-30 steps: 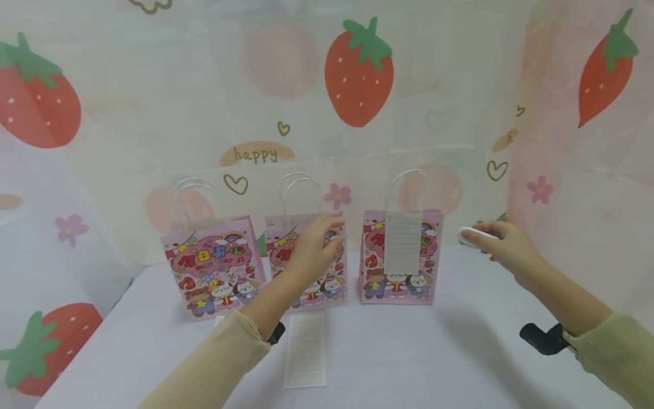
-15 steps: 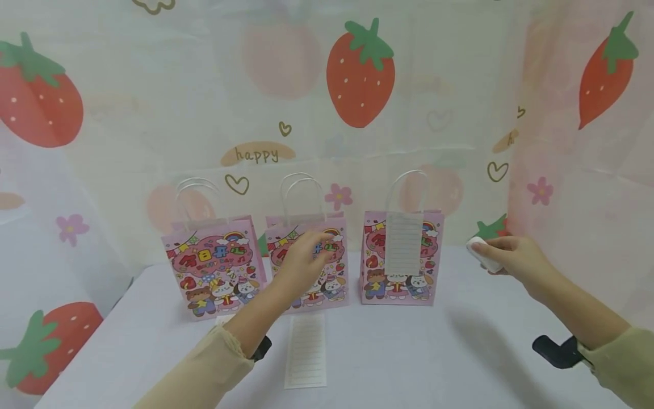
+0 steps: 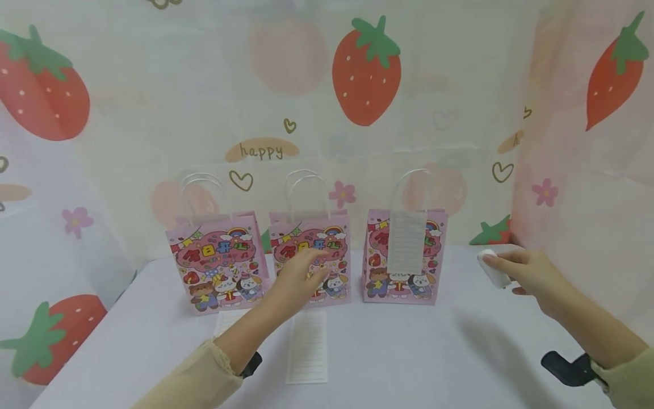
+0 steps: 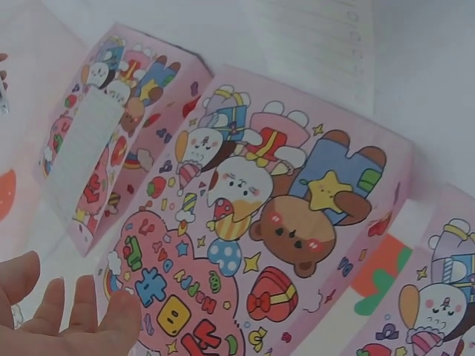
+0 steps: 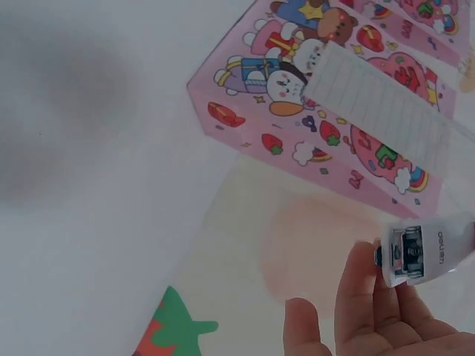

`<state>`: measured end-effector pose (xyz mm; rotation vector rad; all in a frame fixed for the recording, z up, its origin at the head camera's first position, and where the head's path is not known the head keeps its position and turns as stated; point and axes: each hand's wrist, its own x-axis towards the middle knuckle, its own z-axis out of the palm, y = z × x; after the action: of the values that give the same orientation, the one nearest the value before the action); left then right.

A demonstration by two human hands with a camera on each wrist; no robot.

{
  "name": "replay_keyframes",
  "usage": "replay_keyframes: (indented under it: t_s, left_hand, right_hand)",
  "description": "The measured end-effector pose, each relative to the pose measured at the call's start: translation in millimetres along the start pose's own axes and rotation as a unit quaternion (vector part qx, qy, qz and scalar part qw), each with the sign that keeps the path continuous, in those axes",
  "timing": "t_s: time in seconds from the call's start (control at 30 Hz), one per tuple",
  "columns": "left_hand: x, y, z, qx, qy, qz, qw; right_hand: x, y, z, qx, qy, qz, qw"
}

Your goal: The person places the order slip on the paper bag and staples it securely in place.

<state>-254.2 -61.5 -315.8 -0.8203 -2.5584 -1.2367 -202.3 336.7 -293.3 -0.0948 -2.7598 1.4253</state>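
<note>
My right hand (image 3: 533,278) holds a small white stapler (image 5: 434,251) in the air, right of the right-hand pink gift bag (image 3: 375,261). A lined paper slip (image 3: 406,244) lies flat against that bag's upper front. My left hand (image 3: 291,284), fingers loosely extended and holding nothing, hovers before the middle gift bag (image 3: 306,230), partly hiding its printed front. In the left wrist view its fingers (image 4: 85,304) show apart from one another. The left gift bag (image 3: 217,267) stands slightly turned, its handles up.
One lined slip (image 3: 307,352) lies on the white tabletop (image 3: 388,358) below the middle bag. Another slip (image 3: 229,321) lies before the left bag, partly covered by my left forearm. A strawberry-printed curtain (image 3: 460,74) stands close behind the bags and at both sides.
My left hand has drawn down and back from the middle bag's top. My right hand has moved down and rightward with the stapler, whose tilt has changed. The bags keep their places.
</note>
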Motion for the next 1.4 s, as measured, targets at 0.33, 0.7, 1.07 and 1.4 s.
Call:
replay_keyframes:
  t_s: [0.33,0.7,1.07,1.4]
  left_hand:
    - [-15.3,-9.7,0.7,0.005,0.01,-0.019,0.9998]
    - [-29.4,-18.5,3.0,-0.004,0.003,-0.031,0.9995]
    - [-41.3,-24.8,0.5,0.0,-0.006,-0.042,0.9991]
    - [-53.4,-31.3,-3.3,0.008,-0.018,-0.064,0.9978]
  right_hand:
    - [-3.8,9.7,1.4,-0.006,-0.023,0.03,0.999]
    - [-3.2,23.3,4.8,0.03,-0.062,0.08,0.994]
    - [-5.0,36.9,13.2,0.061,-0.09,0.078,0.991]
    - [-7.2,51.0,19.2,0.093,-0.125,0.106,0.982]
